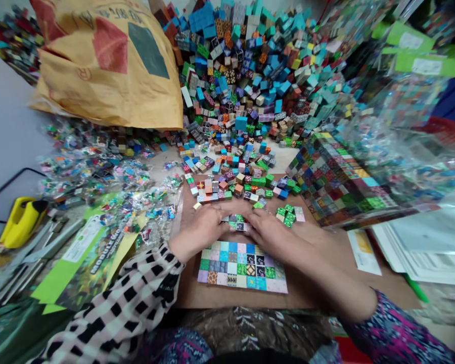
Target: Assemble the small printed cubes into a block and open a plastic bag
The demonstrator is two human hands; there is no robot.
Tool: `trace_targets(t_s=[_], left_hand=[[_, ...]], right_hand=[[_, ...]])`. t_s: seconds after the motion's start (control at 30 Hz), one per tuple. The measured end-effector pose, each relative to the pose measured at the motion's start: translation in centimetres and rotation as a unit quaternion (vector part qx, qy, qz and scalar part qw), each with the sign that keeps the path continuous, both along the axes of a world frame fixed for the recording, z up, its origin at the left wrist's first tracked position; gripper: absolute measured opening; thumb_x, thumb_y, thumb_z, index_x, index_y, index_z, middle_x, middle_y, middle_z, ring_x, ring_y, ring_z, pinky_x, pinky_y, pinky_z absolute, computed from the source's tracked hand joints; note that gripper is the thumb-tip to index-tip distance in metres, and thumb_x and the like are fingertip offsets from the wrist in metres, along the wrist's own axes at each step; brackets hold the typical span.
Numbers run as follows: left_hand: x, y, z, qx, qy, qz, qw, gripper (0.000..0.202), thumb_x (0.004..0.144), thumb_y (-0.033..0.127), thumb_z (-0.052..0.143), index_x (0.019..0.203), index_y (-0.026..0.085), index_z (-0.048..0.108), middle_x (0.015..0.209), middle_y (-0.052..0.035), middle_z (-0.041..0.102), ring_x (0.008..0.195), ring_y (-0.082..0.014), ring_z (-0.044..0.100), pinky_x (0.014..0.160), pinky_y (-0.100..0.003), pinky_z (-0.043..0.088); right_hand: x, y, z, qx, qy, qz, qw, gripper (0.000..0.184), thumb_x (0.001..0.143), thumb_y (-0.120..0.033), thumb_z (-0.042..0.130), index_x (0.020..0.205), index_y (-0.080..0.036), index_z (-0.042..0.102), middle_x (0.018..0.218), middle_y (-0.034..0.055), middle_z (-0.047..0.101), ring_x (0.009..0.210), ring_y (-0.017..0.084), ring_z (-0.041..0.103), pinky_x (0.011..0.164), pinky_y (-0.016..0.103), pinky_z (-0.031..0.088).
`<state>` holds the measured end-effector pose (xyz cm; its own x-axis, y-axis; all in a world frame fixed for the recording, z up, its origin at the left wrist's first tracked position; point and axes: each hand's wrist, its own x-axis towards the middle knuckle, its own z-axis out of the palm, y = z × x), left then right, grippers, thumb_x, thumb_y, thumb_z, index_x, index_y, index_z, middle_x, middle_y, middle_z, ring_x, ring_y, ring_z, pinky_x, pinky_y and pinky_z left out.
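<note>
On the brown board, a small row of patterned cubes (pixel 239 223) lies between my two hands. My left hand (pixel 203 226) presses at its left side, thumb and fingers curved round the cubes. From the right, my right hand (pixel 272 231) curls its fingers against the same row; some fingertips are blurred or hidden. Just below, nearer to me, a flat block of coloured, patterned cubes (pixel 241 265) lies in neat rows. Several loose green cubes (pixel 287 216) sit to the right of my right hand.
A large heap of loose cubes (pixel 246 76) rises behind the board (pixel 303 283). A yellow-brown sack (pixel 109 65) stands at the back left. Left are small bagged pieces (pixel 94 156), green printed cards (pixel 79 258) and a yellow-handled tool (pixel 20 222). A stacked cube block (pixel 337 182) leans at right.
</note>
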<state>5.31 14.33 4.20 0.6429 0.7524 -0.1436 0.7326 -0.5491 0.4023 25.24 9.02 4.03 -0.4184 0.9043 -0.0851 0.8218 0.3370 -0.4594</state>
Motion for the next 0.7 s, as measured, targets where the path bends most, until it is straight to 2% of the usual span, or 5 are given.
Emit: trace_targets(t_s=[0.2,0.37,0.53,0.6,0.7], left_hand=[[0.0,-0.1,0.2,0.001,0.032,-0.003,0.999,0.045,0.081,0.028,0.068,0.126,0.021,0.066,0.127,-0.0121,0.067,0.120,-0.0322,0.059,0.103,-0.049,0.045],[-2.4,-0.2,1.7,0.071,0.036,0.040,0.996,0.048,0.087,0.026,0.059,0.135,0.025,0.060,0.110,-0.0092,0.070,0.108,-0.0306,0.062,0.095,-0.049,0.046],[-6.5,-0.2,2.7,0.095,0.049,0.110,0.988,0.032,0.091,0.022,0.054,0.118,0.017,0.071,0.102,-0.0114,0.068,0.096,-0.0287,0.062,0.086,-0.043,0.048],[-7.3,-0.5,2.6,0.079,0.057,0.115,0.989,0.025,0.090,0.023,0.054,0.105,0.017,0.073,0.092,-0.0095,0.066,0.090,-0.0263,0.062,0.082,-0.040,0.049],[-7.5,-1.1,2.1,0.056,0.064,0.119,0.989,0.018,0.089,0.022,0.055,0.096,0.018,0.071,0.092,-0.0080,0.064,0.089,-0.0240,0.062,0.081,-0.038,0.049]], right_hand=[[0.3,-0.5,-0.5,0.006,-0.005,-0.005,1.000,0.029,0.093,-0.020,0.050,0.118,-0.012,0.064,0.113,0.0170,0.066,0.103,0.027,0.062,0.090,0.042,0.051],[1.5,-0.6,0.5,-0.003,-0.005,-0.021,1.000,0.033,0.090,-0.017,0.052,0.121,-0.015,0.061,0.114,0.0155,0.066,0.100,0.026,0.063,0.086,0.041,0.052],[2.2,-3.3,4.9,0.013,0.045,-0.011,0.999,0.033,0.097,-0.030,0.044,0.121,-0.024,0.066,0.113,0.0109,0.068,0.101,0.026,0.064,0.084,0.041,0.054],[1.6,-5.8,7.1,0.030,0.088,0.016,0.996,0.032,0.096,-0.035,0.047,0.121,-0.037,0.067,0.111,0.0053,0.069,0.104,0.026,0.064,0.084,0.042,0.055],[0.6,-10.4,10.0,0.081,0.167,-0.001,0.983,0.037,0.084,-0.045,0.052,0.117,-0.062,0.061,0.098,-0.0019,0.070,0.096,0.028,0.065,0.067,0.046,0.058]])
